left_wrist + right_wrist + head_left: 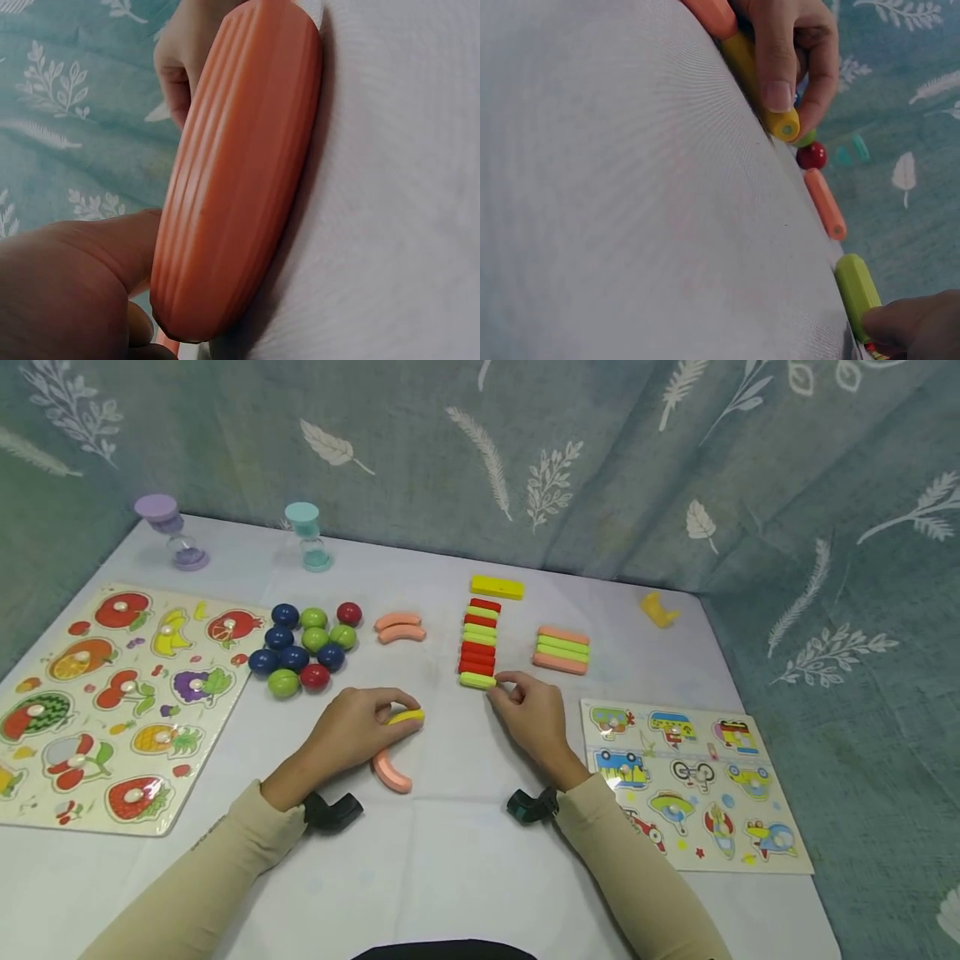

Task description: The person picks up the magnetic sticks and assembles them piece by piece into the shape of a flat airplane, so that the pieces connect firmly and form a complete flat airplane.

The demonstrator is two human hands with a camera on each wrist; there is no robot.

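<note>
My left hand (358,722) pinches a yellow bar (406,717) between thumb and fingers, low over the white cloth. Just below that hand lies a curved salmon-orange piece (392,772); it fills much of the left wrist view, ridged along its side. My right hand (531,714) pinches the right end of a lime-green bar (476,680), the nearest in a column of red and lime bars (478,639). In the right wrist view the yellow bar (784,126) shows a small hole in its end, and a right-hand fingertip touches the lime bar (857,289).
Beyond the column lies a yellow block (497,587). To its right is a salmon and lime stack (561,651). Two curved pieces (400,632) and several coloured balls (293,657) sit left. Puzzle boards (161,814) (697,785) flank the hands; two sand timers (306,535) stand behind.
</note>
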